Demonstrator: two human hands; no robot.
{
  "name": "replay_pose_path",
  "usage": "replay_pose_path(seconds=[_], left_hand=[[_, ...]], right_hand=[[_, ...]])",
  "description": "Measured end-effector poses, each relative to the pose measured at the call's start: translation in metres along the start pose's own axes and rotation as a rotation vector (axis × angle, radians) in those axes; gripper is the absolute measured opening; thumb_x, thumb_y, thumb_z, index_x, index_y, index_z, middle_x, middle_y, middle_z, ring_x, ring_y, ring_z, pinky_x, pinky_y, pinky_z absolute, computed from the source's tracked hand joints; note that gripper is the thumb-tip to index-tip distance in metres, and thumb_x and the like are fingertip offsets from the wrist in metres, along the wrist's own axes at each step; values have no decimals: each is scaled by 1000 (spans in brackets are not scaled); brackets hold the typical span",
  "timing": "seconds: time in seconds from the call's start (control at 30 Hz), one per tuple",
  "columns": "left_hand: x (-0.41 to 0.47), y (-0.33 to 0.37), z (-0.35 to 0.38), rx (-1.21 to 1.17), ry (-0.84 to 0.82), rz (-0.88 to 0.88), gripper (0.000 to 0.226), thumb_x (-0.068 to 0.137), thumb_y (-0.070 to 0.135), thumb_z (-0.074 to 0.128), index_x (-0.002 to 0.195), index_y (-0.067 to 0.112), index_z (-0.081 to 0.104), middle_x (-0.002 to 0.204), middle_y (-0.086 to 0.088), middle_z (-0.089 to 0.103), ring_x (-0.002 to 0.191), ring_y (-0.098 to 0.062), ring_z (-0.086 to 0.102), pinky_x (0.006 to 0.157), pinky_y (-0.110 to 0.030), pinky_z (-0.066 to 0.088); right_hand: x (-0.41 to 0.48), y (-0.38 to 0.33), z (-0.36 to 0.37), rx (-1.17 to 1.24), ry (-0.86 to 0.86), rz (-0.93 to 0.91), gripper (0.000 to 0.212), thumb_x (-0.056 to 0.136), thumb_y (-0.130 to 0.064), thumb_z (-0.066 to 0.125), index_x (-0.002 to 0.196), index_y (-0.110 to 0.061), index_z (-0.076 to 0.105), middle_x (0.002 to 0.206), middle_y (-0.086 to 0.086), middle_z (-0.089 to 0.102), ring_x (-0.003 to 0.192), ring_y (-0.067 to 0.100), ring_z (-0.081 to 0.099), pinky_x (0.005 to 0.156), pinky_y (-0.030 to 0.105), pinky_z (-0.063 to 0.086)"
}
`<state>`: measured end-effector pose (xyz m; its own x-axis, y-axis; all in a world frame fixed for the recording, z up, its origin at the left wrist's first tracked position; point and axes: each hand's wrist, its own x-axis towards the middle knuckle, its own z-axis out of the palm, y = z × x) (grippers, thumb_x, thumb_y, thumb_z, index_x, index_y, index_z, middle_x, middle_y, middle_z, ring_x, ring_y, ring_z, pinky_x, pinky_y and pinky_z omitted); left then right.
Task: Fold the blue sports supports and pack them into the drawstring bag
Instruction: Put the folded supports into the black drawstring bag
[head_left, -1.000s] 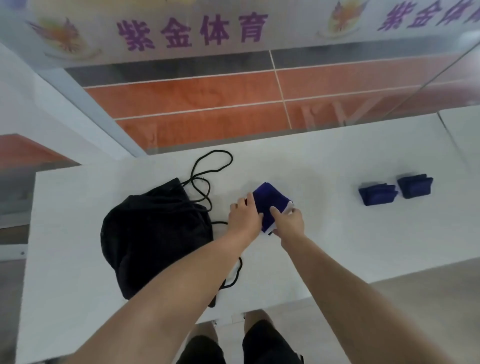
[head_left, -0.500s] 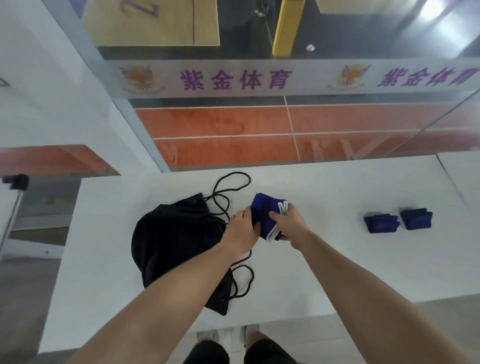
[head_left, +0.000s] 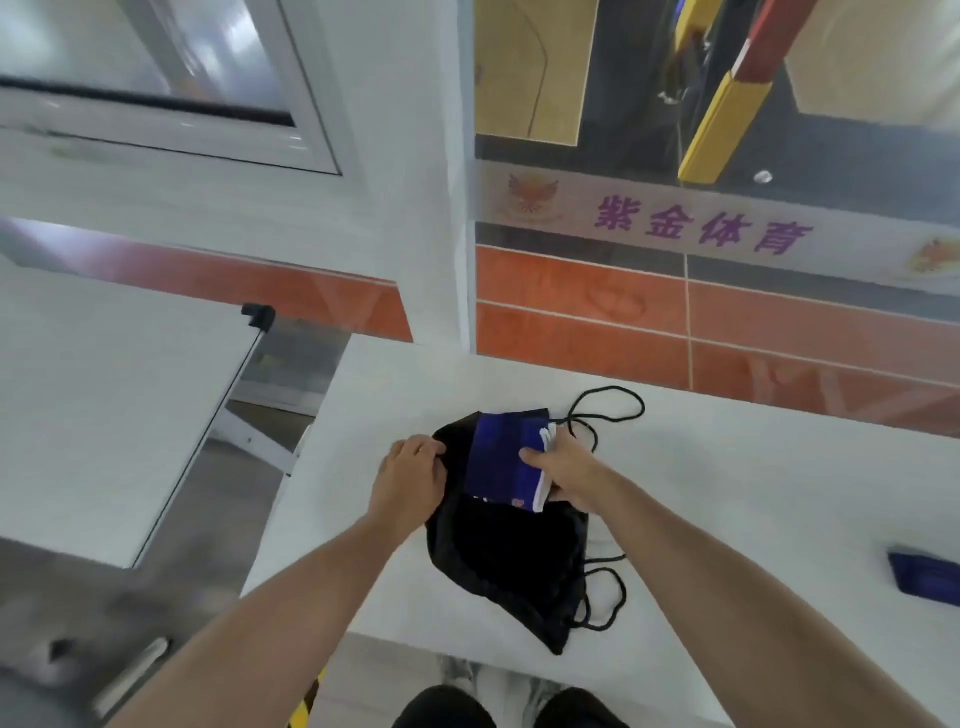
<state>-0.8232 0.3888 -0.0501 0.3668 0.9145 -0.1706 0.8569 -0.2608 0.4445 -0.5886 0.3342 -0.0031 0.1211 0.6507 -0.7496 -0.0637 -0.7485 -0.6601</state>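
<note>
A black drawstring bag (head_left: 511, 564) lies on the white table (head_left: 727, 499), its cords looping out at the far and near right. My right hand (head_left: 563, 467) grips a folded blue sports support (head_left: 506, 457) with a white edge, held over the bag's upper end. My left hand (head_left: 410, 480) pinches the bag's left rim. Another folded blue support (head_left: 927, 577) lies at the right edge of the view.
A second white table (head_left: 104, 405) stands to the left, with a gap of floor between the two. A white pillar and orange wall tiles rise behind the table. My legs and shoes show below the near edge.
My right hand carried the folded support leftward from the bare tabletop to above the bag. My left hand let go of the support and took the bag's rim. The view swung left.
</note>
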Motion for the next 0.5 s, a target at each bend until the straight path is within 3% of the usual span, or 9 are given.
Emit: replay_pose_path(seconds=[0.13, 0.2, 0.27, 0.33, 0.4, 0.5], left_hand=[[-20, -19, 18, -20, 12, 55, 31, 98, 18, 47, 126, 18, 60, 127, 6, 60, 122, -18, 47, 102, -36, 45], [-26, -16, 29, 1, -9, 185, 31, 97, 22, 49, 126, 20, 59, 128, 7, 58, 123, -16, 47, 103, -34, 44], [-30, -10, 41, 54, -58, 348, 33, 96, 29, 49, 125, 20, 61, 131, 6, 57, 125, -16, 47, 106, -35, 43], [-32, -5, 53, 147, -115, 468, 39, 96, 37, 47, 127, 21, 61, 136, 2, 55, 130, -19, 45, 111, -37, 39], [-30, -4, 58, 236, -163, 466, 45, 95, 44, 45, 131, 22, 59, 142, -1, 51, 136, -22, 40, 115, -40, 33], [-25, -8, 54, 292, -236, 373, 54, 92, 51, 45, 137, 23, 52, 149, -4, 43, 142, -28, 32, 120, -46, 23]], right_hand=[[15, 38, 18, -144, -43, 106, 15, 96, -19, 63, 109, -24, 61, 103, 3, 75, 98, 25, 72, 91, 52, 56], [26, 56, 19, -360, -41, 81, 14, 92, -27, 65, 106, -24, 63, 96, -1, 75, 93, 20, 71, 91, 48, 57], [35, 66, 18, -644, -10, 20, 28, 87, -42, 66, 108, -23, 61, 94, -5, 71, 91, 17, 68, 87, 43, 57], [36, 69, 20, -740, 74, -3, 58, 87, -45, 68, 135, -20, 47, 113, 1, 68, 102, 24, 67, 80, 34, 51], [31, 68, 24, -836, 192, -57, 80, 92, -35, 68, 153, -18, 19, 129, 10, 61, 109, 29, 64, 77, 32, 48], [22, 73, 30, -1138, 274, -231, 78, 94, -33, 65, 153, -21, 16, 138, 10, 48, 115, 27, 59, 83, 34, 53]])
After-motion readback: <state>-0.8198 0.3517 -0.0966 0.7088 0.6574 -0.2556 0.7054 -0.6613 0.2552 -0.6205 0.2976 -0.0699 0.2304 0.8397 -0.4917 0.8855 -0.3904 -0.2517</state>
